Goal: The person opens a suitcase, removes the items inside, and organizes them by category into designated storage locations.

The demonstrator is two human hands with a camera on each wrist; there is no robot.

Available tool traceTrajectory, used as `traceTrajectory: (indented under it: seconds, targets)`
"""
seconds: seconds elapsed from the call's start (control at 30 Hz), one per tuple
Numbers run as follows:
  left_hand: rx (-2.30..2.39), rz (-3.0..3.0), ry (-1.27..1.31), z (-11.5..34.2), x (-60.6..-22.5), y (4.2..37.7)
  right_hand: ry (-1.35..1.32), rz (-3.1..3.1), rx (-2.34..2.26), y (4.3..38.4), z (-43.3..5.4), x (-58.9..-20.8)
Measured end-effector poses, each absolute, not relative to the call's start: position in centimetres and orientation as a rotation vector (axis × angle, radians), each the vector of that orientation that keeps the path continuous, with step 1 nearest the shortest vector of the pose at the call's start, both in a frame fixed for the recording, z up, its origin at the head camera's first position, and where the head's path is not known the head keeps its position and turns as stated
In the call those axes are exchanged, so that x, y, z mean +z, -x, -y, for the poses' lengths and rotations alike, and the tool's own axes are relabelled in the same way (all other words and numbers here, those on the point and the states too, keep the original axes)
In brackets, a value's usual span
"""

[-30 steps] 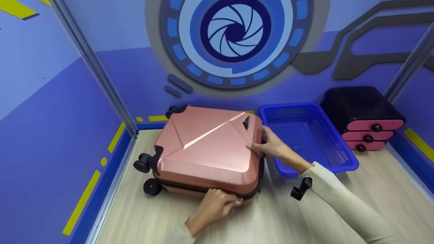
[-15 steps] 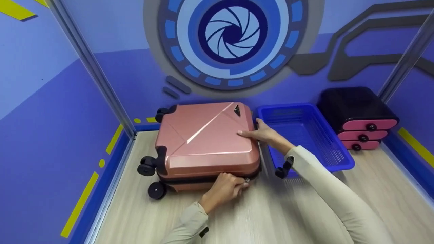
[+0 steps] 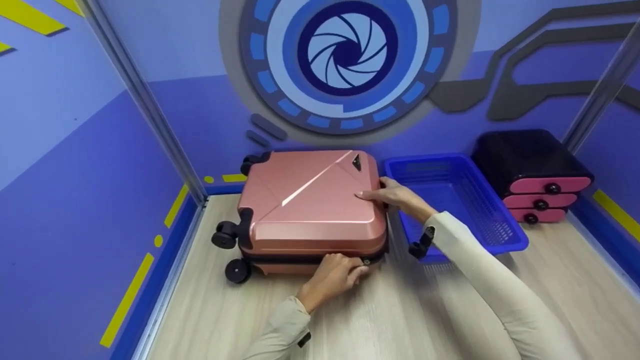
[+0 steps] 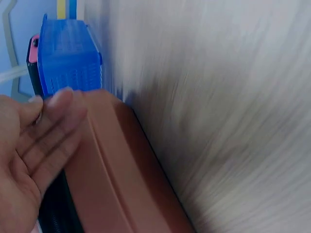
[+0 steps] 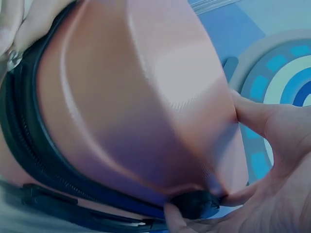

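Note:
A pink hard-shell suitcase (image 3: 315, 195) lies flat on the floor, its black wheels to the left. Along its front side runs a black zipper (image 3: 295, 259). My left hand (image 3: 332, 277) is at the front right corner, where its thumb and forefinger pinch the small metal zipper pull (image 3: 366, 262); in the right wrist view the same zipper pull (image 5: 13, 59) shows between fingertips. With the thumb on top and the fingers around the side by a black handle (image 5: 194, 204), my right hand (image 3: 400, 196) grips the suitcase's right edge. The zipper's far stretch is hidden.
A blue plastic basket (image 3: 477, 247) stands right of the suitcase, under the right forearm. Behind it sits a black drawer box (image 3: 530, 150) with pink fronts. Blue walls close in the back and both sides. Pale wood-look floor (image 3: 400, 320) lies in front.
The suitcase has turned slightly and its front side now faces me more squarely. My left hand has moved up and right with the zipper pull. The right hand keeps its hold on the edge.

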State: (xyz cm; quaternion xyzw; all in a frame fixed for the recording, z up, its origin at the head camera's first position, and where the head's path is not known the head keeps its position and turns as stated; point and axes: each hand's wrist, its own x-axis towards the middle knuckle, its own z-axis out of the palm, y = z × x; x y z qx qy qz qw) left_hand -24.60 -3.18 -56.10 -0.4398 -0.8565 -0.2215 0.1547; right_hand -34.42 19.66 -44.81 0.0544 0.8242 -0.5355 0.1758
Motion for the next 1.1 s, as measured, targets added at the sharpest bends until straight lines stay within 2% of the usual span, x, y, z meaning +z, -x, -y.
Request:
traceTrajectory:
  seconds: [0.3,0.73,1.1]
  targets:
    - [-0.579,2.628,1.101,3.4,-55.6,22.8,-0.251,-2.22,-1.539,34.9,-21.9,-45.6]
    - [-0.527,2.503,1.01,1.9,-56.4,22.7,-0.252,-2.181,-1.471,36.5,-20.6,-44.4]
    - [-0.681,2.42,0.956,4.6,-56.7,22.9,-0.243,-2.191,-1.466,36.9,-20.7,-44.4]
